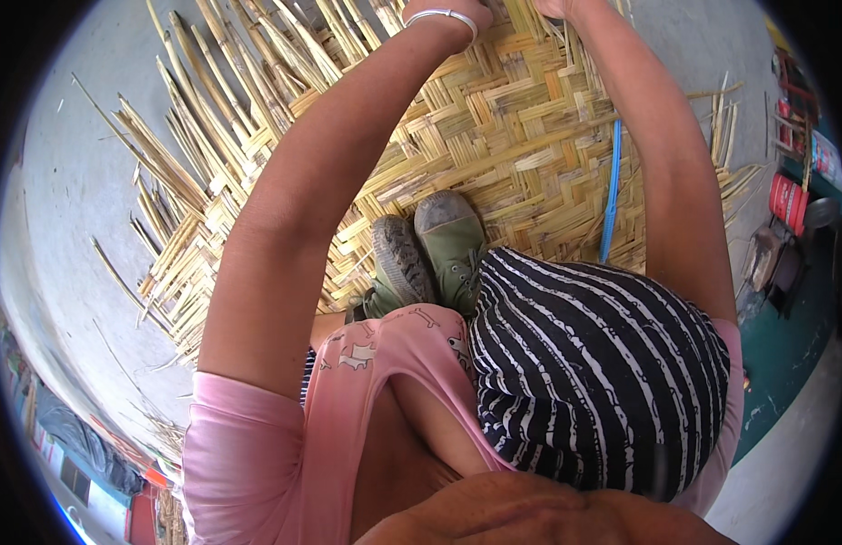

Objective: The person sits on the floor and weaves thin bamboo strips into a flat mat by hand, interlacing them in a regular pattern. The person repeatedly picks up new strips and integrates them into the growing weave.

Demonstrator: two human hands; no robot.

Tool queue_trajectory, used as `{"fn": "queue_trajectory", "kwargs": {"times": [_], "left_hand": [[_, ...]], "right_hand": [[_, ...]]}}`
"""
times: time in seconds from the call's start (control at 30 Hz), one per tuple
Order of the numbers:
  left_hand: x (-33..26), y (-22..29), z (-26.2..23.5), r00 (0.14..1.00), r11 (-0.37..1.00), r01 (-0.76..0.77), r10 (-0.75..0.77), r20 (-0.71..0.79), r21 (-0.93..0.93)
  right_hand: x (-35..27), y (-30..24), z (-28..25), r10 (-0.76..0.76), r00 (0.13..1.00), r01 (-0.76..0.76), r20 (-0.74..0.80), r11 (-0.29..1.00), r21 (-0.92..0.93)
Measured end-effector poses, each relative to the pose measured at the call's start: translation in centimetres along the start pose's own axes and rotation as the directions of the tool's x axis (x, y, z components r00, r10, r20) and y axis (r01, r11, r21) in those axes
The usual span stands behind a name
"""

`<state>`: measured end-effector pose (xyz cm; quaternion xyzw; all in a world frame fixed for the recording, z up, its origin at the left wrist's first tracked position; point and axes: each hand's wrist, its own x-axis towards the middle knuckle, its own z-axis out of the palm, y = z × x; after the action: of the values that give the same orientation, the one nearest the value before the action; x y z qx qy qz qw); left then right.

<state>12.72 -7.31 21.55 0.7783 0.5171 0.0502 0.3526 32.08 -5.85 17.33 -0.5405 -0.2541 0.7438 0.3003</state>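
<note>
Your split-cane woven mat (pixel 530 173) spreads over the grey floor (pixel 58 200), running out beneath both arms. Loose strip ends (pixel 267 91) fan from its left side; catching one could make it spring or splinter. Your green shoes (pixel 453 254) rest on its near part, so a hard pull might drag the weave apart underfoot. Your left hand (pixel 466 9) and right hand (pixel 555 7) are cropped at the far side; I cannot tell their grip. A slim blue strip (pixel 611 191) lies right.
</note>
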Motion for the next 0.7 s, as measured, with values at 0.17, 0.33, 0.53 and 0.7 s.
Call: {"fn": "queue_trajectory", "kwargs": {"times": [0.17,0.33,0.53,0.7], "left_hand": [[0.8,-2.7,1.9,0.961,0.965,0.196,-0.224,-0.161,-0.172],[1.2,-4.3,1.9,0.988,0.92,0.126,-0.15,-0.034,-0.37],[-1.8,-4.0,4.6,0.892,0.815,-0.03,-0.239,-0.383,-0.578],[-1.9,-4.0,4.7,0.93,0.956,-0.049,-0.062,-0.361,-0.29]], "right_hand": [[0.6,1.1,0.4,-0.053,0.998,0.05,-0.03,0.994,-0.095],[0.7,2.9,0.4,-0.244,0.962,0.203,-0.125,0.94,-0.273],[-0.7,4.0,1.6,-0.367,0.906,0.289,-0.211,0.901,-0.324],[-3.3,3.7,3.2,-0.477,0.848,0.377,-0.231,0.849,-0.369]]}}
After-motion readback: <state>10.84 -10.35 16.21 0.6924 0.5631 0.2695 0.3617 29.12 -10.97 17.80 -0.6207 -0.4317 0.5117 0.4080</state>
